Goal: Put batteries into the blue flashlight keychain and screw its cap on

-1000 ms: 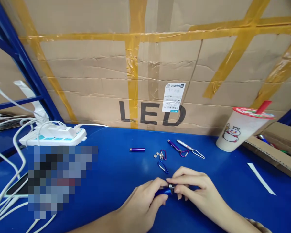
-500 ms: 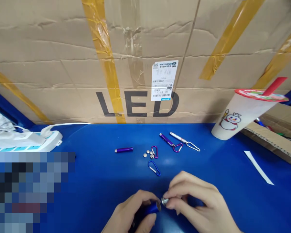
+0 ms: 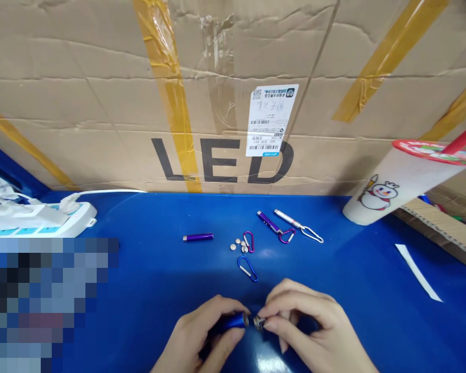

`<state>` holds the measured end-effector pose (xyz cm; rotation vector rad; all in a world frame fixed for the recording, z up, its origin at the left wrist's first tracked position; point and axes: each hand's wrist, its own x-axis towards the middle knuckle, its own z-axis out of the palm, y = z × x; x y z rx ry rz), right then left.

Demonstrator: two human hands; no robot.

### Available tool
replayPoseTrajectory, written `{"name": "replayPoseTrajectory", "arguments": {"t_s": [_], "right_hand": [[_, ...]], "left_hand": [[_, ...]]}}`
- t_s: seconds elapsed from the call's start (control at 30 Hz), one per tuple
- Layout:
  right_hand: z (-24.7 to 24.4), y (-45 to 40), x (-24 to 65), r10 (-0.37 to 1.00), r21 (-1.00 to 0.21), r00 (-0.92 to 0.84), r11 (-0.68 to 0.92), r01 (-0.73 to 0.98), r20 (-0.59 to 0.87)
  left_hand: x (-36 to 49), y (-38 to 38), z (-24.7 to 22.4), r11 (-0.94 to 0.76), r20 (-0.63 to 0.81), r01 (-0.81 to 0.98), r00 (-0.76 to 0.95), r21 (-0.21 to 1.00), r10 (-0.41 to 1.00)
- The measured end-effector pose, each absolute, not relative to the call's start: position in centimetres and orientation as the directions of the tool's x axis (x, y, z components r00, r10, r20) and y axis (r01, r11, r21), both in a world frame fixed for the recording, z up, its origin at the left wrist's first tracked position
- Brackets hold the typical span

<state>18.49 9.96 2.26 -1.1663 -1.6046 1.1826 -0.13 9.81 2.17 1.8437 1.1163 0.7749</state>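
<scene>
My left hand (image 3: 212, 334) is wrapped round a blue metal tube (image 3: 235, 320), its open end facing right. Between thumb and fingertips, my right hand (image 3: 306, 324) pinches a small silver cap (image 3: 259, 322), a short gap away from the tube's end. Beyond the hands lie a blue carabiner (image 3: 247, 268), a magenta carabiner (image 3: 249, 242) and several button cells (image 3: 233, 247). A purple tube (image 3: 198, 237) lies left of them. To the right are a purple penlight (image 3: 268, 221) with a carabiner and a silver penlight (image 3: 288, 218) with a silver clip.
A large cardboard box (image 3: 112, 103) stands behind the blue table (image 3: 147, 290). At the left is a white power strip (image 3: 77, 217). On the right stand a tilted drink cup (image 3: 392, 181) and a cardboard tray (image 3: 442, 228), with a white strip (image 3: 418, 272) nearer.
My left hand has shifted slightly left with the blue tube, which now lies more level. The silver cap in my right hand has turned and moved slightly left. The camera view has shifted a little.
</scene>
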Motion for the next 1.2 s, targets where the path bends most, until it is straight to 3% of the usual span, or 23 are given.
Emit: {"name": "replayPoseTrajectory", "arguments": {"t_s": [0.3,0.7,0.87,0.97,1.1,1.2], "right_hand": [[2.8,9.7,18.0,0.962,-0.959,-0.244,0.18,0.219,0.125],[2.6,10.0,18.2,0.952,-0.979,-0.29,-0.041,0.198,-0.098],[3.1,9.6,17.7,0.96,-0.976,-0.257,-0.057,0.212,-0.112],[3.0,9.8,17.8,0.96,-0.971,-0.255,-0.06,0.232,-0.12],[3.3,10.0,18.2,0.983,-0.957,-0.184,0.081,0.279,0.029],[4.0,9.6,18.6,0.983,-0.973,-0.165,0.112,0.2,0.079]], "left_hand": [[-0.7,9.6,0.9,-0.54,0.31,0.358,0.53,0.762,0.789],[-0.8,9.7,1.0,-0.662,0.359,0.359,0.623,0.657,0.695],[-0.6,9.5,1.1,-0.595,0.31,0.389,0.585,0.703,0.749],[-0.2,9.2,1.6,-0.472,0.23,0.434,0.501,0.768,0.834],[0.2,9.1,2.2,-0.294,0.104,0.414,0.423,0.861,0.9],[0.2,9.3,2.2,-0.206,0.053,0.377,0.379,0.903,0.924]]}}
